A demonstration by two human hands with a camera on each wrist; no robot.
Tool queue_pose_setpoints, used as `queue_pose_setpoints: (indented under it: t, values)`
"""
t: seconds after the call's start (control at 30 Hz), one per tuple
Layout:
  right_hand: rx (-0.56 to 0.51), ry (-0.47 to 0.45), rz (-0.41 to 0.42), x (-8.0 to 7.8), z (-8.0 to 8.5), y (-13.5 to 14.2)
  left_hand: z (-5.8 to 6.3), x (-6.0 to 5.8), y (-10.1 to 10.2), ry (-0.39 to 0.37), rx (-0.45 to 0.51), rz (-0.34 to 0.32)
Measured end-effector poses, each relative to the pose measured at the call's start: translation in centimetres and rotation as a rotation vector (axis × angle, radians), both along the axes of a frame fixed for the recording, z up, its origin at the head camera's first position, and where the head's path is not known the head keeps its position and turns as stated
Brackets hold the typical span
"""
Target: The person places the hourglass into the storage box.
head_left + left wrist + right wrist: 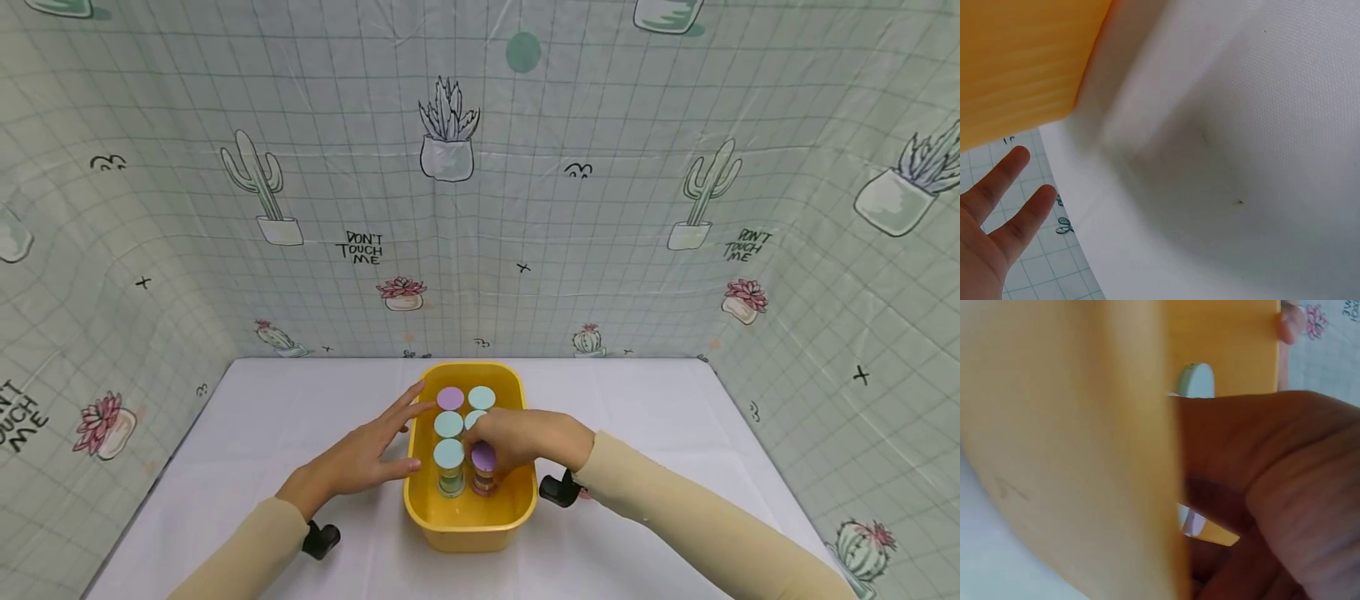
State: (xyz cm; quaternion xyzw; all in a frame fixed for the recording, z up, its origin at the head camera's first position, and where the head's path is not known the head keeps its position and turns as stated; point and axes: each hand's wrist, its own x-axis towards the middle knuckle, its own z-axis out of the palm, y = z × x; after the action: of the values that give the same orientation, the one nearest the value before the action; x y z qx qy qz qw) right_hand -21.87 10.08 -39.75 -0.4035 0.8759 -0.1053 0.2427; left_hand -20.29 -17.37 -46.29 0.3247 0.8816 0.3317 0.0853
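Observation:
My right hand (512, 437) reaches over the right rim of a yellow bin (471, 515) and grips a small clear jar with a purple lid (483, 457). Beside that jar stands one with a pale blue lid (449, 454). Behind them are more lidded jars, with a purple lid (450, 398) at the back left and a pale blue lid (482, 397) at the back right. In the right wrist view the bin's wall hides part of the fingers. My left hand (367, 454) has its fingers spread at the bin's left rim and holds nothing.
The bin stands on a white-covered table (300, 400). A grid-patterned cloth (480, 217) with cactus drawings hangs behind and along both sides. Each wrist carries a black camera, one by the left cuff (321, 540) and one by the right.

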Motion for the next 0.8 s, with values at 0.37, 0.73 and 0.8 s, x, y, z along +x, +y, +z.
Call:
queue_pose_setpoints:
  t: [0.37, 0.73, 0.8]
  values:
    - [-0.037, 0.043, 0.018, 0.0, -0.31, 0.2, 0.02, -0.03, 0.04, -0.012, -0.008, 0.008]
    - [-0.078, 0.086, 0.035, 0.36, -0.31, 0.35, -0.07, 0.1, 0.16, 0.0, -0.008, 0.008]
    - [-0.097, 0.094, 0.045, 0.37, -0.29, 0.44, -0.01, 0.12, 0.14, 0.001, -0.006, 0.006]
